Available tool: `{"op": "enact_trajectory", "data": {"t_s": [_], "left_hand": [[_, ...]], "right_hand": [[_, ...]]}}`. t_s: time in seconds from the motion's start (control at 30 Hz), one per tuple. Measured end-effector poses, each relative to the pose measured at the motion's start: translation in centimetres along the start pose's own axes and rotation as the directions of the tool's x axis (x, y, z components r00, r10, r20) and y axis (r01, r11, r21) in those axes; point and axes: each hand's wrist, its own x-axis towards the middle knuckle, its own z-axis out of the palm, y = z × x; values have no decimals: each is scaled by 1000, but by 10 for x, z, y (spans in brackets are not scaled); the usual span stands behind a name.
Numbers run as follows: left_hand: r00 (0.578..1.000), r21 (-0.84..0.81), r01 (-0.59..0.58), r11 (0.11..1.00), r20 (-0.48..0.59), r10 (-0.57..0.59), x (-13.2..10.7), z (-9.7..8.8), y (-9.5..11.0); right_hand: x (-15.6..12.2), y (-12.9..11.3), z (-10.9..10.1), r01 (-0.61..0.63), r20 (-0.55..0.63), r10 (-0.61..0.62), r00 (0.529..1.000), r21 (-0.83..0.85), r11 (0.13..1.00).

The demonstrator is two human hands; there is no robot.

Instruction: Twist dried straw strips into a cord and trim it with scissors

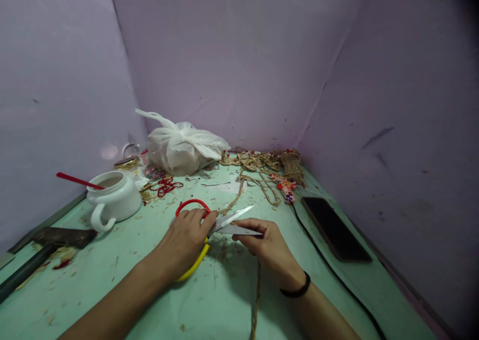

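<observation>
Steel scissors (pixel 230 219) — stiff, slick-bladed, I'd judge — sit inward from the near edge of the table (pixel 202 310), my left hand (pixel 189 238) clasping their handles, the best hold; my right hand (pixel 267 241) pinches light, pliable-looking jute cord (pixel 257 290).

A single head-worn camera looks forward and down across the bench (pixel 217 302) from its near side. The forearms (pixel 123 305) reach in from the lower left and lower right, bringing the left hand (pixel 189 240) and right hand (pixel 269 241) close, below centre. Farther off, the back wall (pixel 239 71) fills the upper middle.
</observation>
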Motion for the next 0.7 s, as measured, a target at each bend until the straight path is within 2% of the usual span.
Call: {"op": "enact_trajectory", "data": {"t_s": [0.2,0.33,0.7], "left_hand": [[999,-4,-20,1000,-35,19,1,0,-2],[999,-33,-40,999,-6,40,0,-4,-3],[993,-125,-115,985,-13,114,1,-4,-12]], "right_hand": [[-2,-2,-4,-100,85,90,992,122,987],[-2,-2,-4,-133,109,114,988,188,973],[-1,-3,-4,-139,188,95,978,238,961]]}}
